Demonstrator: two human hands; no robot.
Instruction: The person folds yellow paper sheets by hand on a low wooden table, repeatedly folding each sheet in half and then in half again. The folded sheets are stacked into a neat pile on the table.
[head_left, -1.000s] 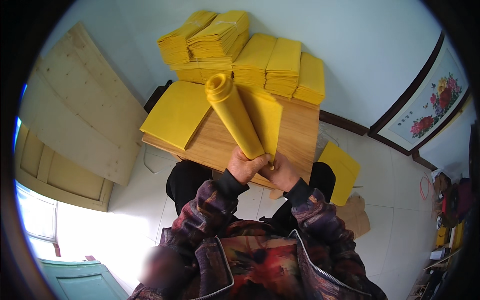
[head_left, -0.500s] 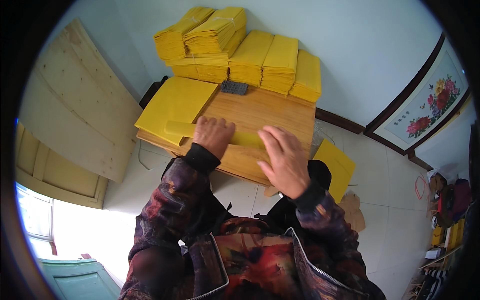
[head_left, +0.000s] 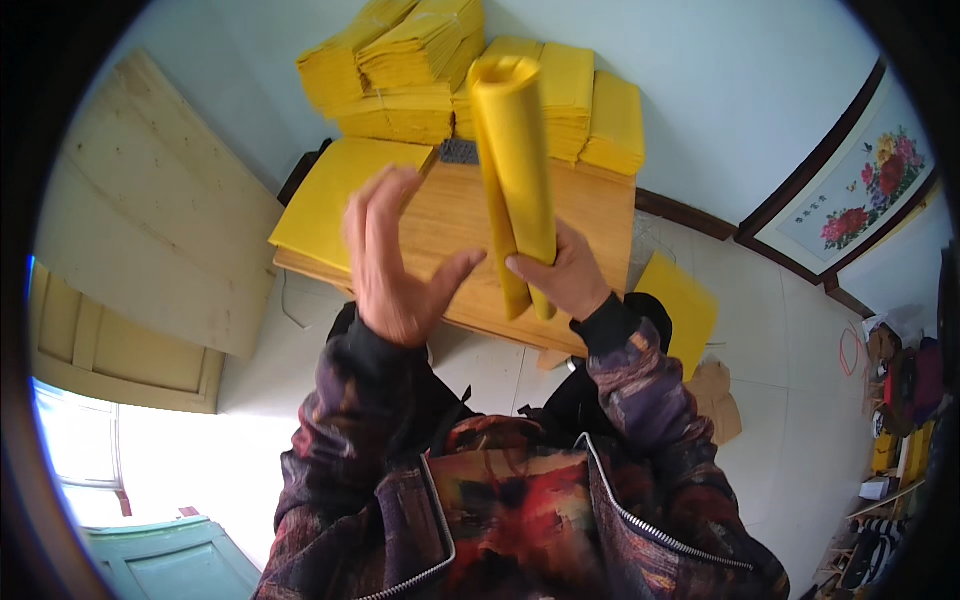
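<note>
My right hand (head_left: 572, 275) grips the lower end of a rolled yellow sheet (head_left: 522, 170), which stands almost upright in the air above the wooden table (head_left: 455, 215). The roll's top end shows a round opening, and a loose flap runs down its left side. Left of the roll, my left hand (head_left: 392, 260) hangs in the air with fingers spread, holding nothing. A flat stack of yellow sheets (head_left: 345, 195) lies on the table's left part, beyond my left hand. Behind the roll, a small dark grey block (head_left: 459, 151) sits partly hidden.
Folded yellow bundles (head_left: 410, 70) are piled along the table's back edge, against the wall. Another yellow sheet (head_left: 668, 300) lies low beyond the table's right side, near brown paper (head_left: 715, 400). A wooden board (head_left: 150, 200) leans at the left. A framed flower picture (head_left: 840, 180) stands at right.
The yellow roll was lying flat on the table under both hands. My right hand has lifted it and turned it upright. My left hand has let go and opened beside it.
</note>
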